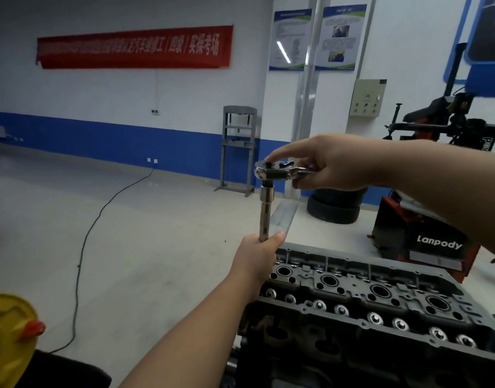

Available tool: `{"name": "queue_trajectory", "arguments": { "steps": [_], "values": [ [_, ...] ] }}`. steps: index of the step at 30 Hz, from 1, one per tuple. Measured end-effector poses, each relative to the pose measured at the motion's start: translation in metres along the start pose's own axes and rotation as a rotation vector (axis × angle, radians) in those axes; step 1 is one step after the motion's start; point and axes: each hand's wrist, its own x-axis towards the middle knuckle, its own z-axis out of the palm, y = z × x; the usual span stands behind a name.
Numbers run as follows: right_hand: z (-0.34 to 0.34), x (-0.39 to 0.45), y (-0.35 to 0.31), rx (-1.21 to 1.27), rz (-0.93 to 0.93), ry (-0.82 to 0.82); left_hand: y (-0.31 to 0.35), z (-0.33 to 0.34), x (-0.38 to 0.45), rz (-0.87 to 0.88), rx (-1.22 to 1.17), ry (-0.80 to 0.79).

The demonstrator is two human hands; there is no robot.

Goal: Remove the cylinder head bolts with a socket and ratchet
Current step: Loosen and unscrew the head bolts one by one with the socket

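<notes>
1. Ratchet (280, 171) is held level above the far left corner of the cylinder head (380, 298), with a long socket extension (265, 212) hanging straight down from it
2. The right hand (338, 166) grips the ratchet handle, and its forefinger lies stretched over the ratchet head
3. The left hand (256, 257) closes around the lower end of the extension, so the socket and any bolt under it are hidden (I cannot tell if a bolt is engaged)
4. The tool looks like polished steel: stiff, rather heavy, and probably slippery if oily, so I judge it best to hold the handle far from the head for leverage and to steady the shaft low
5. The cylinder head is cast metal, rigid and heavy, and it should not move
6. Readable writing: "Lanpody" on the red and black machine (425, 242); the red banner (134, 47) carries Chinese characters, too blurred to read with certainty
</notes>
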Motion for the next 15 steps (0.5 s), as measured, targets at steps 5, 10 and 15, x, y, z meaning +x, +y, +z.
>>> {"name": "queue_trajectory", "arguments": {
  "steps": [5,10,15],
  "values": [
    [-0.0002,0.0039,0.0023,0.024,-0.01,-0.035,0.0001,-0.0018,-0.002,-0.019,-0.034,0.003],
    [0.0005,0.0051,0.0058,0.114,-0.003,-0.057,0.001,-0.0024,-0.0028,-0.012,-0.05,0.003],
    [0.0014,0.0066,0.0057,0.13,0.053,-0.073,0.0,-0.0016,-0.0047,0.004,-0.025,0.006]
  ]
}}
